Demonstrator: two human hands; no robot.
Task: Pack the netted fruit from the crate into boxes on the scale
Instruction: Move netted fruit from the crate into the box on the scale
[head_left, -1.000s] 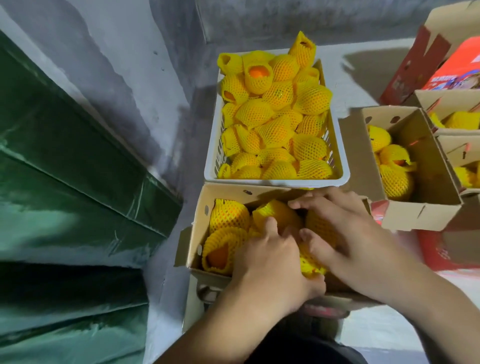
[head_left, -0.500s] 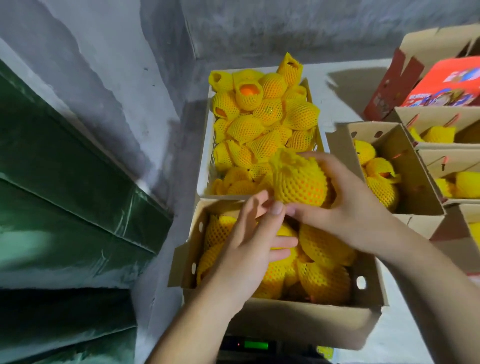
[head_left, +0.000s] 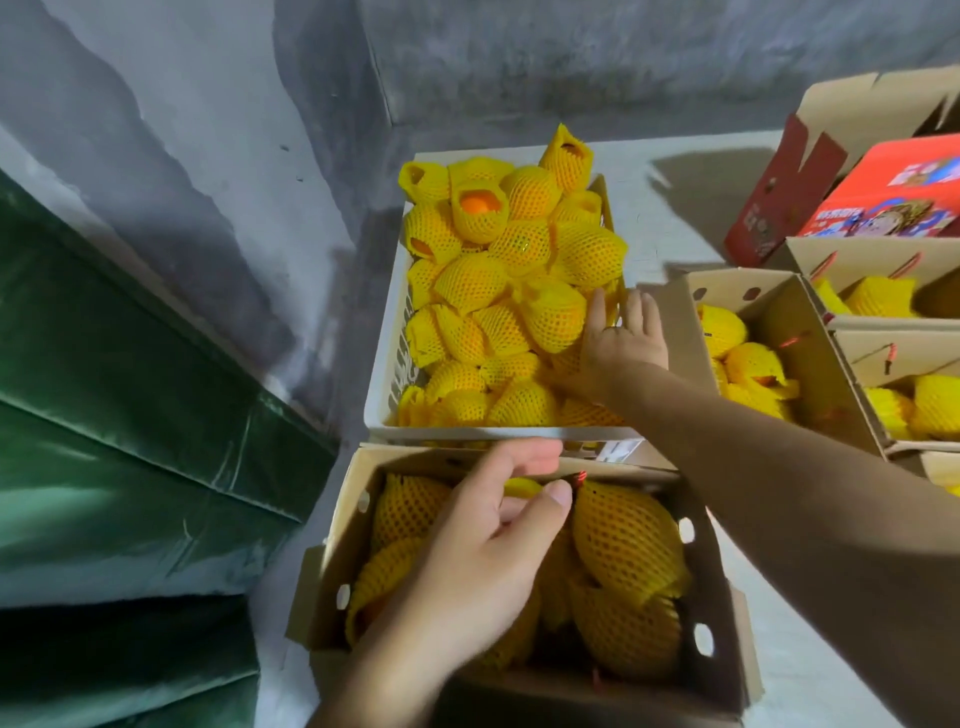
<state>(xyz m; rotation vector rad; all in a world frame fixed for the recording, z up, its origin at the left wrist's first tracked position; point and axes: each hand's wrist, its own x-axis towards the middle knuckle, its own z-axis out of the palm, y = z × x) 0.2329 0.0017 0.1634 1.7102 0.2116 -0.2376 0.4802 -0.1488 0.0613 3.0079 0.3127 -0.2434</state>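
A white plastic crate (head_left: 498, 432) holds a heap of fruit in yellow foam nets (head_left: 470, 283). Just in front of it stands an open cardboard box (head_left: 332, 545) with several netted fruit (head_left: 623, 545) inside. My right hand (head_left: 618, 348) reaches into the crate's right side, palm down on the netted fruit with fingers stretched forward. My left hand (head_left: 467, 571) hovers over the near box with loosely curled fingers, thumb near the fingertips, holding nothing that I can make out. The box hides whatever it stands on.
Further open cardboard boxes (head_left: 800, 374) with netted fruit stand to the right, with a red printed carton (head_left: 893, 192) behind them. A green sheet (head_left: 104, 415) lies on the left. A grey wall (head_left: 519, 62) closes off the back.
My right hand lifted a netted fruit out of the near box, then moved forward into the crate. My left hand rose from the box's fruit and now hovers above them.
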